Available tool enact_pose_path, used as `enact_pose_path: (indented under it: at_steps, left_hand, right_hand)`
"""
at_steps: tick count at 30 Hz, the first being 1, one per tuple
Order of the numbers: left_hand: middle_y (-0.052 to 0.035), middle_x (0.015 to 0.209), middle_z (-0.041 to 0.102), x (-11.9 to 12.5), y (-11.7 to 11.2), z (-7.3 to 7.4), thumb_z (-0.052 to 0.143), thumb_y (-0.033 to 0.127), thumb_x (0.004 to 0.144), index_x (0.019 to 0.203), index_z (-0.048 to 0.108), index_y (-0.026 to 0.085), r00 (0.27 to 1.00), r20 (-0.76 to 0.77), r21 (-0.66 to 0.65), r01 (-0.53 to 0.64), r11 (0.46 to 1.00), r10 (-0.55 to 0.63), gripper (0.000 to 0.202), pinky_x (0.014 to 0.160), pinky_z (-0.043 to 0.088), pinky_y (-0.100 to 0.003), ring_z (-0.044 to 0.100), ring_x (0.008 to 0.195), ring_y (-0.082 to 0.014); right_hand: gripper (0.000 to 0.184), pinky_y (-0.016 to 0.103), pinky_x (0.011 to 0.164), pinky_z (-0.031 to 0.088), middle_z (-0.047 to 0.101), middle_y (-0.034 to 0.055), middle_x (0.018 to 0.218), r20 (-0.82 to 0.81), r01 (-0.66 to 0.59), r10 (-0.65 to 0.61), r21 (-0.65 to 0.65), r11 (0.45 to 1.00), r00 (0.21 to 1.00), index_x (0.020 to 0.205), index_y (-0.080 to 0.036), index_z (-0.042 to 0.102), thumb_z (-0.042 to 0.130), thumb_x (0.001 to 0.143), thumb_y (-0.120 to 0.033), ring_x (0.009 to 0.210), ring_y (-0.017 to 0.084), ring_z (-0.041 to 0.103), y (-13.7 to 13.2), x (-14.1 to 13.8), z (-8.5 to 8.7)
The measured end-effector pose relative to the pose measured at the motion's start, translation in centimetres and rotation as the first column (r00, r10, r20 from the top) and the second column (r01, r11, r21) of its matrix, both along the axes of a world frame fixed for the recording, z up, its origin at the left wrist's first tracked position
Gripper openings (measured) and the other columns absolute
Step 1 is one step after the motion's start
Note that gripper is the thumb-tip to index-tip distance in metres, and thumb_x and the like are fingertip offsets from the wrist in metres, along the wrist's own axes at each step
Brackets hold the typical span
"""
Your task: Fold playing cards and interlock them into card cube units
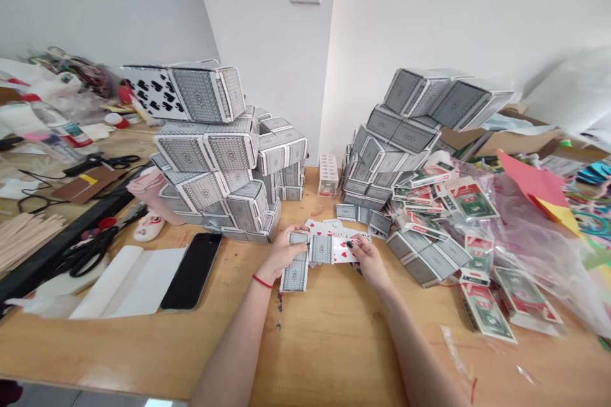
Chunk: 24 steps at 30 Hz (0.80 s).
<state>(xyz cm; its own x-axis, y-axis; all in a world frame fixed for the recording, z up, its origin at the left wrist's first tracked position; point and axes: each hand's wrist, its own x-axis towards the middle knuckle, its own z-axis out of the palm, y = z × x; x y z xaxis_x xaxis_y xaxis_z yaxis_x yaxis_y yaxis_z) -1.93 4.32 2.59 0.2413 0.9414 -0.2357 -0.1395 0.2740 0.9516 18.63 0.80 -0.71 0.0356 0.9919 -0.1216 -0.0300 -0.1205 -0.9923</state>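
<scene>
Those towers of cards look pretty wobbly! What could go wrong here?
The tall stack of grey-backed cards looks loosely piled, with blocks overhanging at the top, so a bump might topple it. The pile on the right also leans, and its lower cards sit close to the right hand, which could knock them. The spread cards held with the left hand might slide apart if a finger slips.
</scene>
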Motion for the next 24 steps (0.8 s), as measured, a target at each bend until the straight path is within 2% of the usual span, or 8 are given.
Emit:
enact_pose_path:
  at_steps: [6,11,13,18,20,24]
  left_hand:
    - [-0.0006,0.079,0.059,0.0,0.0,-0.1,0.065,0.008,0.053,0.089,0.054,0.016,0.999,-0.010,0.015,-0.047,0.999,0.047,0.038,0.055,0.043,-0.019,0.056,0.064,-0.0106]
    - [-0.0004,0.077,0.060,-0.2,0.0,0.1,0.064,0.009,0.052,0.089,0.053,0.016,1.000,0.006,0.013,-0.020,1.000,0.020,0.039,0.055,0.044,-0.020,0.056,0.063,-0.0111]
    - [0.0004,0.076,0.060,-0.2,0.1,0.0,0.063,0.009,0.053,0.090,0.052,0.016,0.999,0.028,-0.002,-0.016,1.000,0.016,0.039,0.053,0.044,-0.020,0.056,0.061,-0.0107]
    - [0.0002,0.076,0.059,-0.4,0.2,-0.2,0.063,0.010,0.053,0.089,0.051,0.016,0.998,0.053,-0.006,-0.028,1.000,0.028,0.039,0.052,0.045,-0.021,0.055,0.060,-0.0108]
    - [-0.0002,0.077,0.059,-0.4,0.2,-0.1,0.064,0.011,0.052,0.088,0.052,0.016,0.999,0.038,0.001,-0.037,0.999,0.037,0.038,0.053,0.045,-0.021,0.056,0.061,-0.0109]
    - [0.0004,0.078,0.060,-0.5,0.1,0.3,0.067,0.013,0.051,0.090,0.052,0.017,0.999,0.052,-0.040,-0.004,0.999,0.006,0.042,0.053,0.045,-0.022,0.055,0.057,-0.0102]
  right_hand:
    - [0.026,0.022,0.038,0.031,0.038,-0.0038,0.053,0.140,0.116,-0.134,0.129,0.985,0.981,0.072,-0.022,0.047,0.048,0.076,-0.047,0.043,0.011,0.036,-0.3,-0.8,0.2]
    - [0.028,0.021,0.035,0.027,0.035,-0.0049,0.052,0.037,0.117,-0.119,0.047,0.992,0.992,0.071,-0.022,0.045,0.050,0.073,-0.050,0.041,0.010,0.034,-0.3,-1.1,0.1]
    - [0.028,0.021,0.035,0.028,0.034,-0.0053,0.052,0.035,0.146,-0.148,0.053,0.988,0.988,0.071,-0.022,0.045,0.049,0.073,-0.049,0.040,0.010,0.033,-0.4,-1.4,0.1]
    - [0.025,0.024,0.042,0.035,0.043,-0.0012,0.059,0.183,0.238,-0.277,0.208,0.949,0.943,0.073,-0.022,0.049,0.045,0.076,-0.047,0.047,0.012,0.040,-1.0,-1.9,0.6]
    - [0.026,0.023,0.040,0.034,0.042,-0.0015,0.058,0.169,0.218,-0.248,0.176,0.960,0.954,0.073,-0.022,0.049,0.046,0.076,-0.047,0.046,0.012,0.039,-1.0,-1.8,0.7]
    - [0.030,0.020,0.033,0.022,0.031,-0.0066,0.049,-0.060,0.122,-0.121,0.008,0.992,0.991,0.071,-0.021,0.044,0.052,0.071,-0.050,0.037,0.007,0.029,-0.5,-1.6,0.6]
